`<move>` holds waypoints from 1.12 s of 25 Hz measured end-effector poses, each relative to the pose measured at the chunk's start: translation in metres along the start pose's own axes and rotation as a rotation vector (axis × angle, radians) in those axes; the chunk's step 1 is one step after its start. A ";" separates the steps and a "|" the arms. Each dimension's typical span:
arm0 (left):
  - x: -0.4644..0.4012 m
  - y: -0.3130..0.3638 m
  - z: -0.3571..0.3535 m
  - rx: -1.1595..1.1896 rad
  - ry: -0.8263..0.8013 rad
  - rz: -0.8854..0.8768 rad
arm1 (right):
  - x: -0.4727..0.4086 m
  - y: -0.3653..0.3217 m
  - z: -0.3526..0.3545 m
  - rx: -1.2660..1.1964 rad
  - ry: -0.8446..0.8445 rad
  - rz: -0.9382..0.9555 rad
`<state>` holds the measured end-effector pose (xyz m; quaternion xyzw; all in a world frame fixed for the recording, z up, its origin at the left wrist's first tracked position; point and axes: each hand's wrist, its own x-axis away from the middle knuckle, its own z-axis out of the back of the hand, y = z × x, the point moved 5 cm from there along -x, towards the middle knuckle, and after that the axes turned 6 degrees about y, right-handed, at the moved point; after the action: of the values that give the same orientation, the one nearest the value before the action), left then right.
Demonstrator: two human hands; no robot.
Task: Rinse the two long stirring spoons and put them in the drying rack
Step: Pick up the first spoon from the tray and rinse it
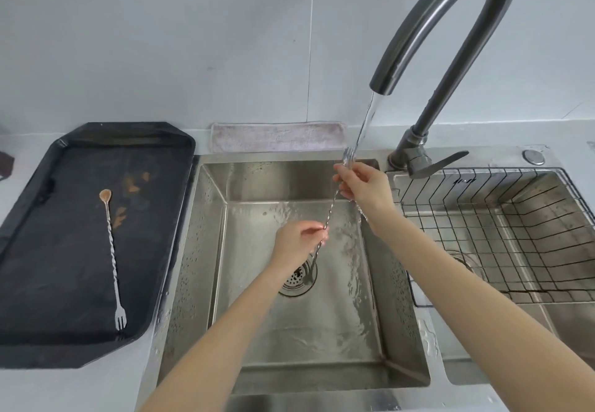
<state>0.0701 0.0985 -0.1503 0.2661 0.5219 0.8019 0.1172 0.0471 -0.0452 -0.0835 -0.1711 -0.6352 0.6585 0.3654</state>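
Landmark: the steel sink basin [338, 341], with a round drain [297, 279] in its floor.
Left of the basin: a black tray [64, 283] on the pale counter, smeared with brown stains near its far end.
On the tray: one long stirring spoon [111, 250], lying flat, soiled brown bowl at the far end, fork tines at the near end.
Over the basin: the second stirring spoon [328, 215], twisted stem slanting from upper right down to the drain.
Left hand [297, 239]: fingers pinched on the stem's lower half, above the drain.
Right hand [363, 183]: closed around the stem's upper end, under the running water [367, 122].
Behind the basin: one folded grey cloth [277, 136] against the white wall.
Right of the basin: the dark curved faucet [450, 19], its stream falling between spout and right hand.
Far right: a black wire drying rack [502, 228] set in a second basin, holding nothing.
Count: two spoons, two basins, one tray, one cloth, one rack.
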 end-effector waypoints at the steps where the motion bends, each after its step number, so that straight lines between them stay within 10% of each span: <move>1: -0.001 -0.008 -0.001 0.010 -0.012 0.037 | -0.001 0.014 -0.003 0.035 0.003 -0.035; 10: -0.004 -0.062 -0.018 0.086 -0.065 0.266 | 0.012 0.121 -0.030 0.264 -0.195 -0.449; 28: 0.000 -0.127 -0.048 0.143 -0.105 0.649 | 0.010 0.211 -0.036 0.552 -0.137 -0.607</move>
<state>0.0325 0.1154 -0.2802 0.4668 0.4582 0.7439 -0.1367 0.0091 0.0029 -0.2889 0.1727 -0.4792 0.6764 0.5320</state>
